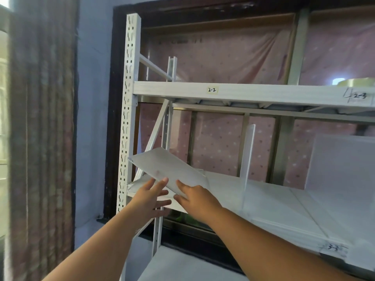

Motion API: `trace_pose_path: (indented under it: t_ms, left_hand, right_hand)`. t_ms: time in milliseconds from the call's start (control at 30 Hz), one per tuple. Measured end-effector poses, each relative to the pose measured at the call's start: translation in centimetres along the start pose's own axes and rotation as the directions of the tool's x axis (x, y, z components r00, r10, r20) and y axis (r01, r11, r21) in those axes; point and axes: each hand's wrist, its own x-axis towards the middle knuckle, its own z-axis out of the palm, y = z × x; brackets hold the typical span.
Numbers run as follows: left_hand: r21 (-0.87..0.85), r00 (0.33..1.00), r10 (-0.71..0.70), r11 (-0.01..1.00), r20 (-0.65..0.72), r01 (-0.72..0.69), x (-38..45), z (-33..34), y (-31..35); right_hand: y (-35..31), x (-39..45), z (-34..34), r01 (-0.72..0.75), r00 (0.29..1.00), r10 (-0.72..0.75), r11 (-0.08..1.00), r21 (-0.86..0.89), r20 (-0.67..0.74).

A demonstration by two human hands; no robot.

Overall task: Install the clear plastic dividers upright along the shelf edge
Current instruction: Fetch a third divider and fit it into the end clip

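A clear frosted plastic divider [164, 169] is tilted flat-ish over the left end of the white lower shelf [284, 207]. My right hand [194, 197] grips its near edge, thumb on top. My left hand [151, 196] touches the divider from the left, fingers spread along its lower edge. One divider [249, 155] stands upright further right on the same shelf. A third, larger frosted panel [341, 165] stands at the far right. More dividers seem to lie flat under the held one, at the shelf's left end.
A white perforated upright post [127, 118] frames the rack's left side. The upper shelf beam [243, 92] carries labels "2-2" and "2-3"; a tape roll [357, 82] sits on it at right. A curtain [42, 128] hangs left, with a dark-framed window behind the rack.
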Motion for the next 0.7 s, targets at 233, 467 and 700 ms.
trace_pose_path:
  t_ms: [233,467,700]
  left_hand:
    - [-0.165,0.951,0.105,0.985,0.291,-0.059,-2.8,3.7,-0.9]
    - [-0.173,0.969,0.129,0.98,0.21,-0.093,-7.8,10.6,-1.2]
    - [-0.05,0.96,0.127,0.992,0.25,-0.118,-15.8,16.7,0.3]
  right_hand:
    - [-0.5,-4.8,-0.9,0.024,0.999,-0.006,0.923,0.383,-0.048]
    - [1.7,-10.1,-3.8,0.109,0.993,-0.104,0.741,0.662,-0.048]
    - [3.8,-17.3,-7.0,0.135,0.989,-0.132,0.578,0.805,-0.071]
